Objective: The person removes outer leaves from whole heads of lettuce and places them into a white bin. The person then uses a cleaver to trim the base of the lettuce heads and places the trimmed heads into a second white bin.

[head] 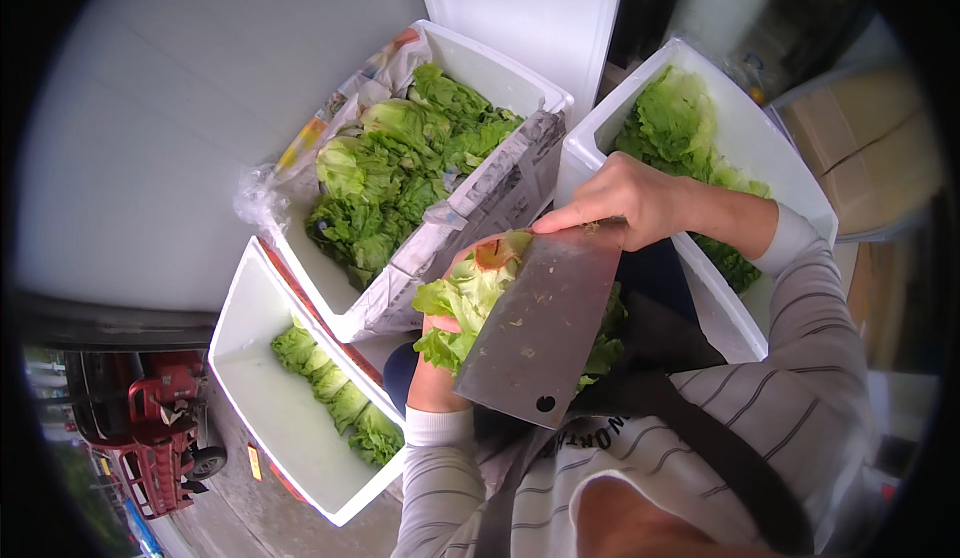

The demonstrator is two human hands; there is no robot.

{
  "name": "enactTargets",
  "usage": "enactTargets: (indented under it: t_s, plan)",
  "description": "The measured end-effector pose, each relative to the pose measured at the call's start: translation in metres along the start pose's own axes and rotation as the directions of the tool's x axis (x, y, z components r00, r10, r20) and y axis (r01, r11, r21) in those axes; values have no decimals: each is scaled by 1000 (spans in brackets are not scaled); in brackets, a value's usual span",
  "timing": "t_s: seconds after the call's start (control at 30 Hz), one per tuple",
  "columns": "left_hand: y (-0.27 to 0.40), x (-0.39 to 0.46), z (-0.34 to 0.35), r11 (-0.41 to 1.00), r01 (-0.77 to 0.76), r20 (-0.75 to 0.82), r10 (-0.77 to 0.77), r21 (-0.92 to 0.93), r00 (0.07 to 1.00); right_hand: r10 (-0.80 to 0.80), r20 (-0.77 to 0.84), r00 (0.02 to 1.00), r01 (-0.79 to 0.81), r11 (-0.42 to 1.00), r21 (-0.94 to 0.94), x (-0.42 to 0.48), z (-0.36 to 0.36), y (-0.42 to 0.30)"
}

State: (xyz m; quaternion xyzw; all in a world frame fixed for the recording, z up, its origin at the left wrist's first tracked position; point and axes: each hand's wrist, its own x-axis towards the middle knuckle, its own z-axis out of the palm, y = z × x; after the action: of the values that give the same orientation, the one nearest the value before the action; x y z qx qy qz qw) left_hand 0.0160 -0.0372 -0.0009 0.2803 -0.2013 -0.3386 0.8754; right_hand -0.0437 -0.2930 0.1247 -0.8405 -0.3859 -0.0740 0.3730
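A head of lettuce [472, 288] rests in my left hand [442, 325], its browned cut stem end facing up. Much of that hand is hidden behind the leaves and the blade. My right hand [626, 198] grips a wide steel cleaver [540, 325], the index finger stretched along the top of the blade. The blade slants across the lettuce and covers its right side. Flecks of leaf cling to the metal, which has a round hole in one corner. Whether the edge touches the stem I cannot tell.
A foam box [555, 100] lined with newspaper [517, 168] holds loose lettuce [405, 160]. Its lid [525, 18] stands behind. At left, another foam box [247, 355] contains a row of lettuce heads [337, 393]; a third [802, 190] is at right. A red vehicle [150, 423] stands beyond.
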Motion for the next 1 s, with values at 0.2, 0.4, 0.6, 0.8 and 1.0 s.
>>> enactTargets:
  t_s: [0.2,0.4,0.6,0.8,1.0]
  plan:
    - [-6,-26,5,994,104,-5,-104,-16,995,58,-57,997,-58,998,17,-21,9,-4]
    - [-9,-34,19,976,212,10,-211,-49,977,278,-44,960,-277,960,30,-46,13,-4]
    - [-23,-31,27,954,281,7,-282,-101,960,334,-8,943,-333,942,37,-42,11,-38]
    - [-25,-58,35,916,381,-1,-384,-127,923,181,-32,983,-181,983,15,-49,16,-51]
    - [-26,-64,40,899,416,3,-420,-136,908,251,-47,967,-252,968,-14,-67,15,-48]
